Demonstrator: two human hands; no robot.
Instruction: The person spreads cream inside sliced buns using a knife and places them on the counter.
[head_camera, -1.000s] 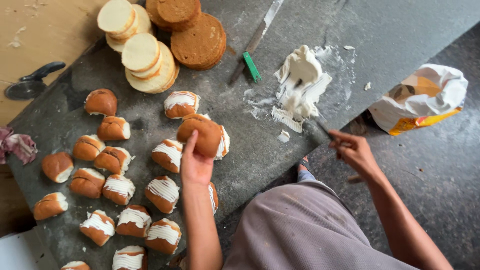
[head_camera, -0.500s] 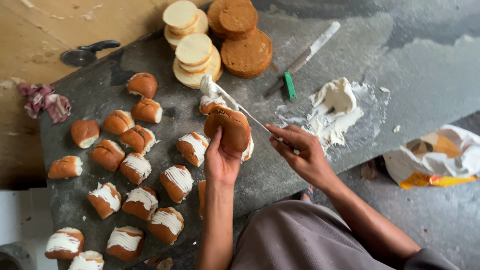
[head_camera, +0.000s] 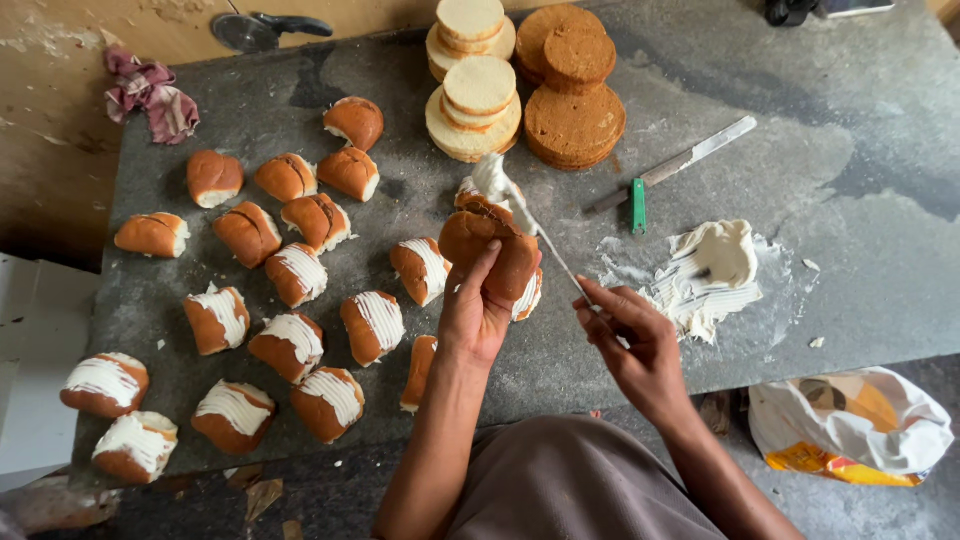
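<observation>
From the left of the worktop (head_camera: 200, 420) I see rows of cut buns (head_camera: 290, 345), the near ones already faced with white cream and the far ones bare, and they lie close together, so a careless elbow or sleeve could smear a finished one or nudge it off the front edge. Next comes my left hand (head_camera: 475, 315), reaching up from the near edge with the palm down and the fingers (head_camera: 480, 270) curled and clamped on the bun (head_camera: 490, 250) it holds, thumb on one side and the rest wrapped over the crust. I judge the main risk here: too hard a squeeze would crush the soft crumb, too loose a hold would let the bun tip or slip as the blade presses on it. The knife (head_camera: 530, 225) runs slantwise over that bun, its tip loaded with cream (head_camera: 490, 175) just above it; a lump that size could drop onto the worktop or the bun beneath. My right hand (head_camera: 635, 340) sits to the right, wrist bent, fingers pinched together on the knife's handle end. Farther right lie a second knife (head_camera: 680, 165), the cream pile (head_camera: 710, 275), and cake rounds (head_camera: 575, 120) behind.
</observation>
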